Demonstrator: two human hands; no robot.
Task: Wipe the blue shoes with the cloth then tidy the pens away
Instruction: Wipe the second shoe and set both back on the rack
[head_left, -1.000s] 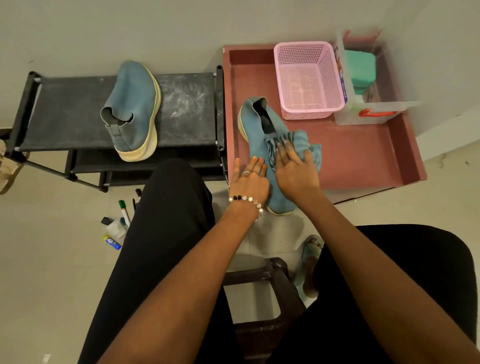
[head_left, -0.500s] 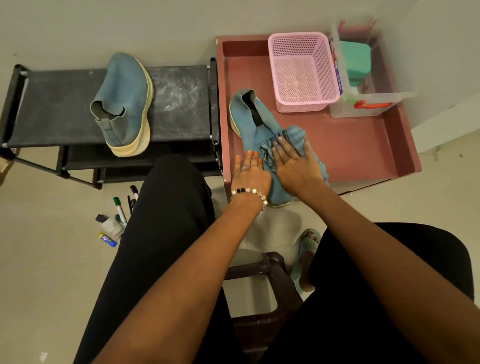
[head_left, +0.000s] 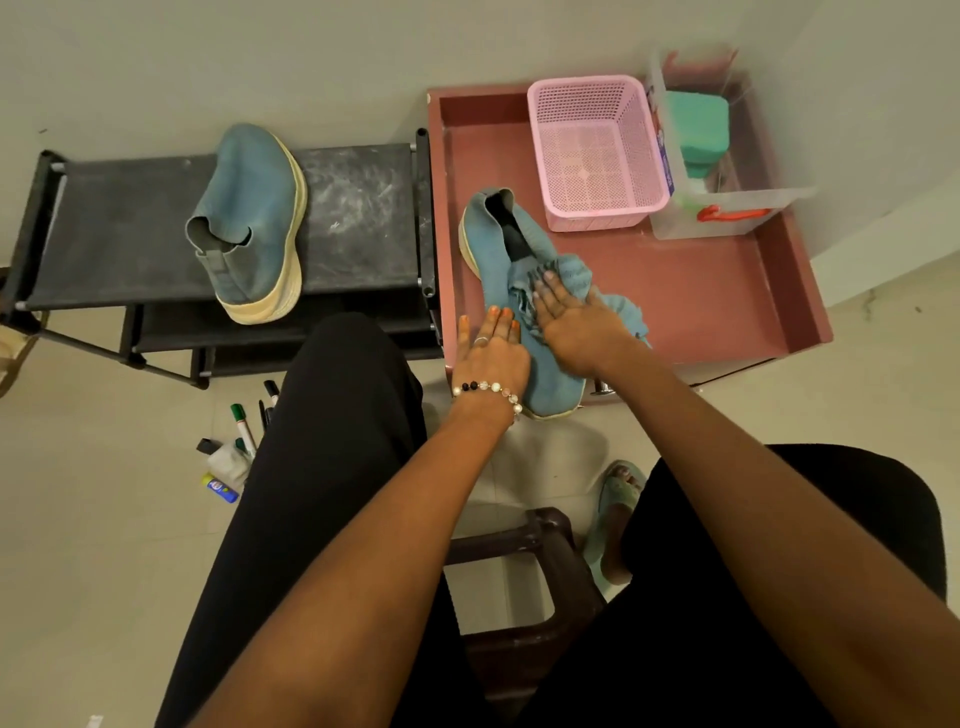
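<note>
One blue shoe lies in the red tray, its toe over the tray's near edge. My left hand rests flat on the shoe's left side, fingers straight. My right hand presses a light blue cloth onto the shoe's top with flat fingers. The second blue shoe lies on its side on the black rack. Several pens lie on the floor beside my left leg.
A pink mesh basket and a clear box holding a green item stand at the tray's back. A small bottle lies by the pens. A dark stool stands between my legs, a sandalled foot beside it.
My right hand has slid the cloth along the shoe's top, first toward me, then back toward the opening. My left hand has stayed on the shoe's side.
</note>
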